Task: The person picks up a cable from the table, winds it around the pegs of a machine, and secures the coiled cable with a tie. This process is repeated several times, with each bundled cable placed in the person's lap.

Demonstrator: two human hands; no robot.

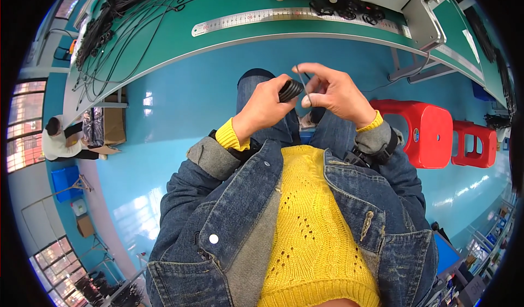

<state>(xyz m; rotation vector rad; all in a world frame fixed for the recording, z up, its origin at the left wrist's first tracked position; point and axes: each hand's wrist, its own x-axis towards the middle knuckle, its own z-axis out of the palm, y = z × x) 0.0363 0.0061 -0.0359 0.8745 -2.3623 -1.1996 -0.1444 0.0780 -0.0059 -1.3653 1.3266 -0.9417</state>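
My left hand (264, 106) is closed around a bundled coil of black cable (290, 91), held above my lap. To the right of it, my right hand (339, 95) has its thumb and index finger curved around a thin dark strand (303, 83), which is stretched between their tips beside the coil. Whether this strand is a cable end or a separate loop, I cannot tell. Both hands are in front of the green workbench (164, 48), lower than its near edge. On the bench lie a long steel ruler (245, 21) and a pile of small black loops (349, 8).
Loose black cables (128, 31) spread over the bench's left end, some hanging past its edge. A grey metal bracket (428, 28) stands at the right. Red plastic stools (431, 138) are on the floor to my right. A person (66, 143) is far left near a cardboard box (113, 124).
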